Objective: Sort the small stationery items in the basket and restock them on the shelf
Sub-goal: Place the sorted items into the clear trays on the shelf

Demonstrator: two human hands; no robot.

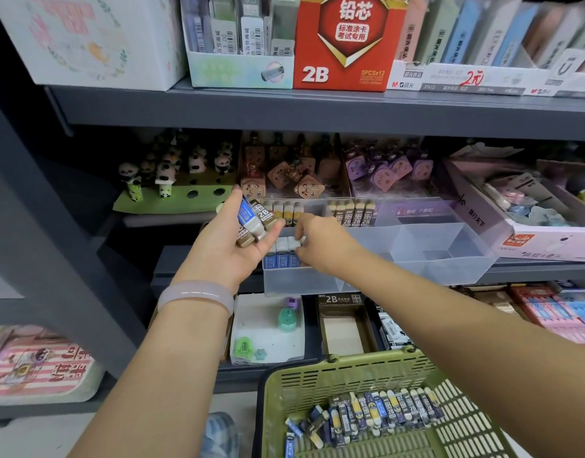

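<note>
Blue-sleeved erasers [283,256] stand upright in the clear organiser tray [449,259] on the shelf; the right hand [317,241] pinches one directly above them. Left hand [233,241], just beside, cradles a handful of erasers [253,221]. Basket [317,375] sits nearer.

Frosted translucent plastic tray [416,259], slotted green plastic basket [334,378], matt grey shelf [317,110], glossy-sleeved erasers [383,414].

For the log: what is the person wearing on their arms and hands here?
Both forearms are bare, with no sleeves or gloves in view. The left wrist carries one smooth, rounded, pale lilac bangle with a glossy, translucent look. The right hand and its wrist show no ring, watch or band.
</note>
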